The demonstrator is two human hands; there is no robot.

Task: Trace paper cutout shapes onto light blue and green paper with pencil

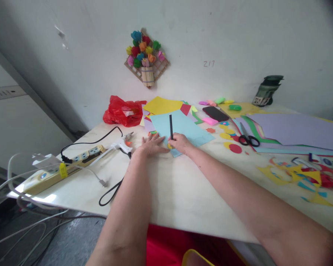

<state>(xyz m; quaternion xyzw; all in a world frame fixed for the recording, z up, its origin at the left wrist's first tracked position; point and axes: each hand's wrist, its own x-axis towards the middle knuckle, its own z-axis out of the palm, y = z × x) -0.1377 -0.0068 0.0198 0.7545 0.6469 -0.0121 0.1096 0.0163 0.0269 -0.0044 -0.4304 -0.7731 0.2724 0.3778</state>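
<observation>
A light blue sheet of paper (188, 127) lies on the white table before me. My right hand (181, 143) grips a dark pen (171, 125), held nearly upright over the sheet's near left corner. Beside its fingertips is a small yellow paper piece (170, 146), partly hidden by the hand. My left hand (152, 145) rests flat with fingers spread, its fingertips at the left edge of the blue sheet. Just left of that hand lies a white glue gun (123, 143) with its cord. The pen's tip is hidden by my right hand.
At left is a power strip (72, 166) with cables hanging off the table. A red plastic bag (122, 111) and yellow paper (162, 106) sit behind. To the right lie black-handled scissors (249, 140), paper circles (235, 148), a phone (215, 113), stacked coloured sheets (299, 129) and scraps (308, 181).
</observation>
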